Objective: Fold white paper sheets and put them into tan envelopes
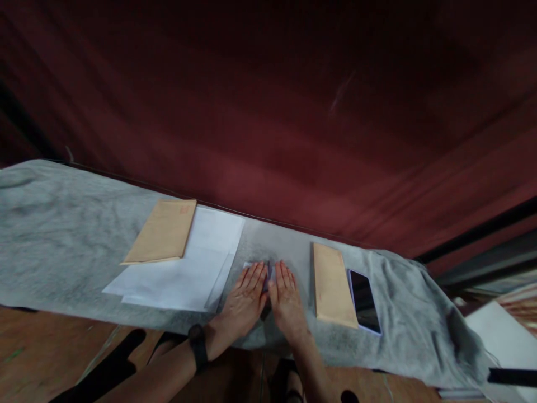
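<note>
My left hand (247,296) and my right hand (287,302) lie flat side by side, fingers stretched forward and thumbs close together. Both press on a small piece of white paper (272,274), which looks folded; most of it is hidden beneath them. Left of my hands, several large white sheets (201,274) overlap, with a brown envelope (163,230) resting on their far left part. To the right lies a second stack or single brown envelope (333,285), and a dark-screened phone (364,301) in a pale purple case sits against its right side.
A grey cloth (75,235) covers the long, narrow surface under everything. Directly behind it rises a dark red wall or panel (260,140). A white board-like item (503,336) stands at the far right. Brown floor (54,341) shows along the near edge.
</note>
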Tool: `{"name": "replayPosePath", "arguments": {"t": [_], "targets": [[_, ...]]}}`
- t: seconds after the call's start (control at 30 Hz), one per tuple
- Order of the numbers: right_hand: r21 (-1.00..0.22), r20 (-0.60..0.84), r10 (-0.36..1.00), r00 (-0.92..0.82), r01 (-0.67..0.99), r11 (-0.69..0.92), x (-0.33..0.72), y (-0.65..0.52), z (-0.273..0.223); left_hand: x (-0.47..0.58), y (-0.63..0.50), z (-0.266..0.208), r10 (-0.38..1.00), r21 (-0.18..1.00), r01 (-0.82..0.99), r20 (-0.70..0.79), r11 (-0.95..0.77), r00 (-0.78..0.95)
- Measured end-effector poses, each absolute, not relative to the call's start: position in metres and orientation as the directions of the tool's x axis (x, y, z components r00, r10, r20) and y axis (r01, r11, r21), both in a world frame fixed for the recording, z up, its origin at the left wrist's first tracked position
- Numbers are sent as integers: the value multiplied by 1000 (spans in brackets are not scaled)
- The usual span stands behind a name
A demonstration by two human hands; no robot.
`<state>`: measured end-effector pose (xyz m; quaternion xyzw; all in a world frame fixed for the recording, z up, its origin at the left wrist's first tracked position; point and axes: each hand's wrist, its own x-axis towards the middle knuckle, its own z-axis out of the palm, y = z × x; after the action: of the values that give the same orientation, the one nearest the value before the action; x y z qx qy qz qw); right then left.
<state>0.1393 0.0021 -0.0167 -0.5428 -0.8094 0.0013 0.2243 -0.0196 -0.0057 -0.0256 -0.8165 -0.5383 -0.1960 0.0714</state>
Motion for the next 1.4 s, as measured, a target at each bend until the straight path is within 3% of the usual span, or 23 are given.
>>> {"name": "replayPosePath", "arguments": {"t": [0.2,0.4,0.7,0.9,1.1,1.17,1.27,1.4], "targets": [[-242,332,878,-345,868,433,137,-6,-20,-19,-10,-24,855,94,889,333,-449,397],[-220,319,910,-265,913,343,160,6,-26,-32,7,-10,916,160,922,257,-353,307],[-261,329,906,-266,897,358,165,11,-27,-36,35,14,956,274,918,140,-288,258],[-411,354,907,-228,833,369,169,15,-26,-40,45,13,956,405,868,178,-288,234],[-738,274,962,25,647,193,173,25,0,-33,44,43,921,614,694,330,-376,207],[-806,323,944,74,545,233,176,27,15,-33,41,58,870,593,658,443,-465,215],[-818,417,908,43,454,354,183,28,31,-35,34,69,780,460,673,552,-579,294],[-780,408,912,-45,501,374,192,27,31,-38,25,60,751,308,716,484,-626,449]]}}
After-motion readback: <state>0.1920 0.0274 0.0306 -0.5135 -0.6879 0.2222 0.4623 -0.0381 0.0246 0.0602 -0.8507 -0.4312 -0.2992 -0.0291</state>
